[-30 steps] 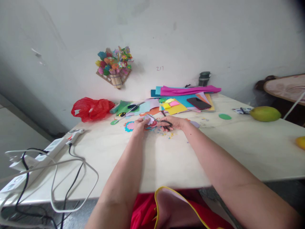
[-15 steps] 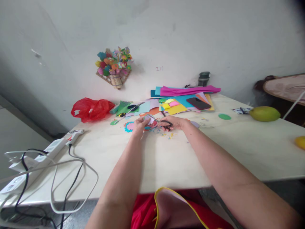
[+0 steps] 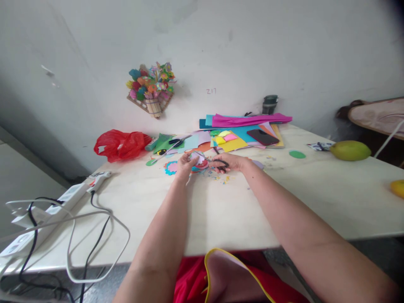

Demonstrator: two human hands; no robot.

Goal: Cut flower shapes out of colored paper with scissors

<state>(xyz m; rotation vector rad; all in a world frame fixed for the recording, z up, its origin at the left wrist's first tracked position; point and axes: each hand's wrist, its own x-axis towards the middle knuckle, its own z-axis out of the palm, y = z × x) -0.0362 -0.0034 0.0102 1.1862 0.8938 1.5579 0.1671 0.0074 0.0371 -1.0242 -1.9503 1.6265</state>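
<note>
Barely shifted since earlier, mid-frame: pinching likely flimsy lilac paper (image 3: 200, 158) by its edge with left hand (image 3: 183, 164), gripping black-handled scissors (image 3: 225, 162) with right hand (image 3: 232, 160).

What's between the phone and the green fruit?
In the head view, going from the phone to the fruit: a green disc, slightly toward the person's side, then a small black-and-white item, close beside the fruit.

Left hand (image 3: 184, 165) holds lilac paper (image 3: 198, 158), right hand (image 3: 232, 161) scissors (image 3: 222, 164).
</note>
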